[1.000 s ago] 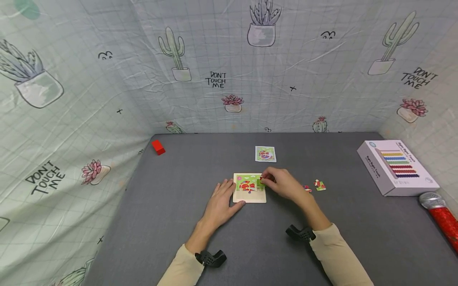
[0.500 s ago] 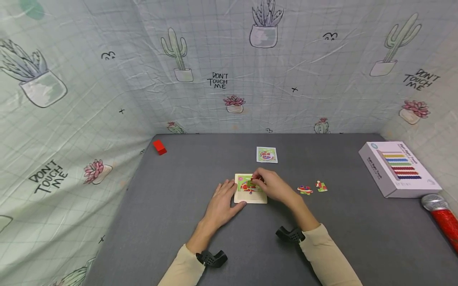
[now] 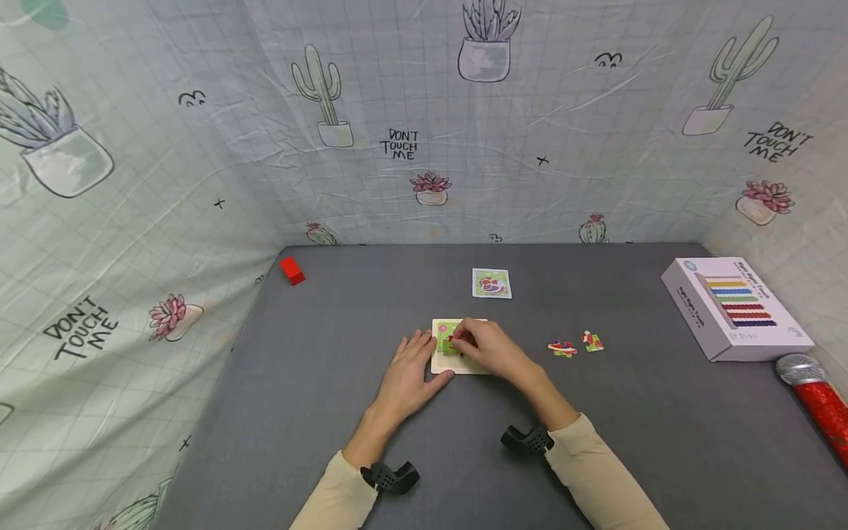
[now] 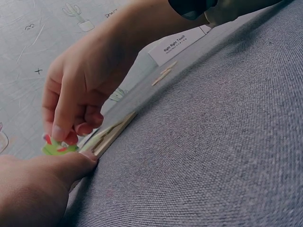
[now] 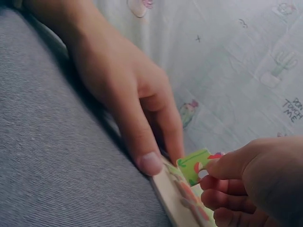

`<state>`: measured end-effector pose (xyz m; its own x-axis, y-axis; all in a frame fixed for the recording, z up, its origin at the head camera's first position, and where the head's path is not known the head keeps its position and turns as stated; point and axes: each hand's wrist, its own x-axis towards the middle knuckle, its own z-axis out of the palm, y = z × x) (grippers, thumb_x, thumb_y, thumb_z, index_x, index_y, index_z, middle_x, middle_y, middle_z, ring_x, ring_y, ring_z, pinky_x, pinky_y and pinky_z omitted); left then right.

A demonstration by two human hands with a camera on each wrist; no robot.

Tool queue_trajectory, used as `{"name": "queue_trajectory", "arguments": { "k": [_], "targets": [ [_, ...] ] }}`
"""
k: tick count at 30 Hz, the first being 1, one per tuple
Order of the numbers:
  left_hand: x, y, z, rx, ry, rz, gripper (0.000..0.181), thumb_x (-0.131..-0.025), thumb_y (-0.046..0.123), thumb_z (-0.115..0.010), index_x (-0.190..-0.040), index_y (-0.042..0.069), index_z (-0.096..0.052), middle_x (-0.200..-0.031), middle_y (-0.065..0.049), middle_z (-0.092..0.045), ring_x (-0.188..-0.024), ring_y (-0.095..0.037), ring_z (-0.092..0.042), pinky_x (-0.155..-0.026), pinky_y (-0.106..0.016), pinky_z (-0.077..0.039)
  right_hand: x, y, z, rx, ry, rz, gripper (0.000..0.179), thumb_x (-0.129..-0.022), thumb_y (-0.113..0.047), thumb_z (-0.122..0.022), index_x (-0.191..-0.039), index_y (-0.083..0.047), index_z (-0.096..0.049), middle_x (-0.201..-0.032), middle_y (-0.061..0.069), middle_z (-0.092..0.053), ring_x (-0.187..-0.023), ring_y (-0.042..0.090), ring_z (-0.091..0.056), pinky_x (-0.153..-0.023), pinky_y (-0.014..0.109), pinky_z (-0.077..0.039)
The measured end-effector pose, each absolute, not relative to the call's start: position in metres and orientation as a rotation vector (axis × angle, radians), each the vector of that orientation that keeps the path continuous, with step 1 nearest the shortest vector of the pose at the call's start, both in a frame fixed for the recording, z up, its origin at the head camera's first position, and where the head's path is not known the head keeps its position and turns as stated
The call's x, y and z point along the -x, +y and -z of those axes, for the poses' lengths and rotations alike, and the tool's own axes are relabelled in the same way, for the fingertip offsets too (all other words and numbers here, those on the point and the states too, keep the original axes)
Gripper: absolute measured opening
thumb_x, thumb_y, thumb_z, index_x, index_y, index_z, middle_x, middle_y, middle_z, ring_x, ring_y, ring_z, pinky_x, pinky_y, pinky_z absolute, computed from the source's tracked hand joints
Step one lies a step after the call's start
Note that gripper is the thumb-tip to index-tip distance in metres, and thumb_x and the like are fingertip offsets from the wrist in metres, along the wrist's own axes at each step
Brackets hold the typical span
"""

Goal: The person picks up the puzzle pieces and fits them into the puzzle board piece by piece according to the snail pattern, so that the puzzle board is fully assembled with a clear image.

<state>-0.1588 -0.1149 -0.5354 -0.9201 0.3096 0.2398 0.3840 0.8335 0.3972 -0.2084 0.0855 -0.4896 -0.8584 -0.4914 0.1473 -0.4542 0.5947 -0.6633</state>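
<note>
A small wooden puzzle board (image 3: 472,364) lies on the grey table, part of its green and red picture hidden under my right hand. My left hand (image 3: 412,373) rests along the board's left edge, fingers extended, the thumb at its near edge. Between thumb and fingers my right hand (image 3: 493,350) pinches a green puzzle piece (image 5: 191,165) with red and white marks, tilted just above the board's left part. Two loose puzzle pieces, one red and purple (image 3: 562,349) and one green and red (image 3: 592,341), lie to the right of the board.
A square picture card (image 3: 492,283) lies behind the board. The white box (image 3: 738,313) and a red microphone (image 3: 818,401) are at the right. A red block (image 3: 292,271) sits at the far left corner, before a printed curtain.
My right hand has moved left across the board, carrying the green puzzle piece from its right side to its left part. The left hand stays at the board's edge.
</note>
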Motion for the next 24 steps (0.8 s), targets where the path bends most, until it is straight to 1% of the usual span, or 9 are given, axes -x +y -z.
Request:
{"name": "queue_trajectory", "arguments": {
  "k": [5,8,12,19,24],
  "targets": [
    [0.159,-0.115,0.537,0.543,-2.837,0.659,0.070,-0.091,0.048,-0.068,-0.142,0.003,-0.055,-0.148,-0.015,-0.054,-0.144,-0.032,-0.044,-0.123,-0.050,-0.031,0.206,0.080,0.494,0.846,2.737,1.107,0.010,-0.093,-0.015,-0.070,-0.098,-0.005,-0.069,-0.082,0.001,-0.069,-0.071,0.005,-0.058,-0.063,0.020,-0.050],
    [0.159,-0.116,0.537,0.545,-2.835,0.663,0.070,-0.091,0.048,-0.068,-0.143,0.003,-0.055,-0.149,-0.015,-0.054,-0.145,-0.032,-0.044,-0.123,-0.051,-0.031,0.205,0.078,0.496,0.855,2.723,1.108,0.012,-0.094,-0.013,-0.069,-0.102,-0.004,-0.069,-0.085,0.002,-0.070,-0.073,0.005,-0.059,-0.064,0.020,-0.050],
    [0.159,-0.115,0.537,0.548,-2.835,0.670,0.070,-0.091,0.048,-0.069,-0.143,0.003,-0.054,-0.149,-0.016,-0.053,-0.145,-0.032,-0.044,-0.123,-0.051,-0.031,0.204,0.077,0.499,0.856,2.718,1.108,0.014,-0.094,-0.011,-0.068,-0.106,-0.004,-0.068,-0.083,0.001,-0.069,-0.070,0.003,-0.056,-0.062,0.018,-0.047],
    [0.159,-0.116,0.538,0.547,-2.825,0.657,0.071,-0.091,0.049,-0.069,-0.143,0.003,-0.054,-0.148,-0.015,-0.054,-0.144,-0.032,-0.045,-0.122,-0.051,-0.032,0.202,0.076,0.500,0.872,2.736,1.069,0.009,-0.093,-0.011,-0.066,-0.099,-0.005,-0.071,-0.080,-0.001,-0.067,-0.067,0.003,-0.052,-0.060,0.018,-0.044],
    [0.159,-0.116,0.537,0.546,-2.831,0.652,0.071,-0.091,0.050,-0.068,-0.143,0.003,-0.054,-0.148,-0.015,-0.054,-0.144,-0.031,-0.044,-0.123,-0.051,-0.031,0.202,0.075,0.501,0.841,2.759,1.021,0.007,-0.093,-0.013,-0.068,-0.096,-0.006,-0.070,-0.079,-0.001,-0.067,-0.066,0.003,-0.052,-0.060,0.018,-0.045]
  ]
}}
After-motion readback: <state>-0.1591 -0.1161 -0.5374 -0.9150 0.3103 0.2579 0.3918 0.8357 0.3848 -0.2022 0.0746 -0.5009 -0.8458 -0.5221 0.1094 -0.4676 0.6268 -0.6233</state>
